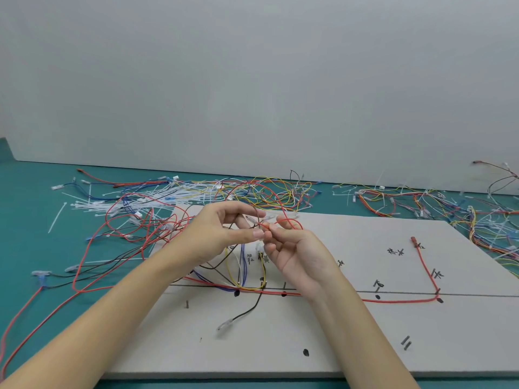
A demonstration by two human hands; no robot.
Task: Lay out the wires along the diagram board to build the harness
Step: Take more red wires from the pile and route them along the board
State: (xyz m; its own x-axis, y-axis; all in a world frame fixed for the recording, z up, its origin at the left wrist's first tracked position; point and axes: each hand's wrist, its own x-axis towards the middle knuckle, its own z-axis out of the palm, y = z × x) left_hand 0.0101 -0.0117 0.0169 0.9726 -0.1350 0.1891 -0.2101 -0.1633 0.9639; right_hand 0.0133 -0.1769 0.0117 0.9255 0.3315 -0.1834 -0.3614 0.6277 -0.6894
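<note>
The grey diagram board [351, 327] lies on the green table, marked with black lines, dots and hand-written labels. A red wire [404, 300] runs along its main line and up to a red terminal [413, 239] at the right. Yellow, blue and black wires [244, 276] rise from the line near the middle. My left hand [222, 234] and my right hand [292, 248] are raised together above the board. Both pinch a thin red wire [283, 220] with clear end terminals between their fingertips. A black wire with a clear terminal [224, 324] hangs down over the board.
A tangle of loose red, black, blue and yellow wires [157, 217] and white cable ties [92, 204] covers the table at the left and back. Bundled harnesses [407, 203] lie at the back right. A grey wall stands behind the table.
</note>
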